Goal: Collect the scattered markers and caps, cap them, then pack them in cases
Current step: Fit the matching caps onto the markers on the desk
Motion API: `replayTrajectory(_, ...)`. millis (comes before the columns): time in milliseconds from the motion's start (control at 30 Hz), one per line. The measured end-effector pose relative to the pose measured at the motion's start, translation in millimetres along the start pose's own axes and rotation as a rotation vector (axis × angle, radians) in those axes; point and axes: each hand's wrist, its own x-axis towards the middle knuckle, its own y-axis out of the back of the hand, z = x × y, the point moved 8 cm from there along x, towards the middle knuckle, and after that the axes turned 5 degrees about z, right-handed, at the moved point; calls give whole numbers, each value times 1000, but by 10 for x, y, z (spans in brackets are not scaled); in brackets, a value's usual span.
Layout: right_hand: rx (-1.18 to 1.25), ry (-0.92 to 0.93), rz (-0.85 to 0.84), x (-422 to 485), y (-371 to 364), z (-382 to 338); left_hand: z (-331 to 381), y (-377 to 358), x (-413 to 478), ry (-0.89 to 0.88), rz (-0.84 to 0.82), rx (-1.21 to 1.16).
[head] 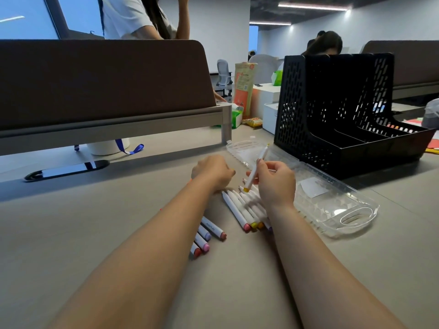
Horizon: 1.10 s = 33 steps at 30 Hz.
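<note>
My right hand (275,184) grips a white marker (257,166) with a yellow cap at its lower end and a bare yellow tip pointing up. My left hand (212,172) is curled just left of it, and a small yellow piece peeks out by its fingers; what it holds is hidden. Several white markers (237,210) with pink, yellow and orange caps lie in a row under my right hand. Another group of capped markers (207,236) lies partly under my left forearm. An open clear plastic case (332,205) lies to the right.
A black mesh file organiser (344,110) stands behind the case at the right. A brown desk divider (102,81) runs across the back left, with a black phone (66,169) lying below it. People sit and stand beyond the desks.
</note>
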Motion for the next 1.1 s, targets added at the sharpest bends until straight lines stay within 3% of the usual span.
replayTrajectory(133, 75, 12, -86, -72, -68, -85, -165, 344, -342, -51, 79, -373)
replayTrajectory(300, 110, 144, -330, -301, -255, -304, -535, 506, -788, -37, 70, -815)
replayTrajectory(533, 87, 202, -558, -534, -397, -425, -1000, 464, -889, 155, 148, -1137)
replayTrajectory(667, 13, 218, -591, -553, -401, -411, -1047, 449, -864, 184, 181, -1200)
replayTrajectory(1100, -22, 261, -608, -596, -438, -452, -1038, 487, -843, 69, 200, -1089)
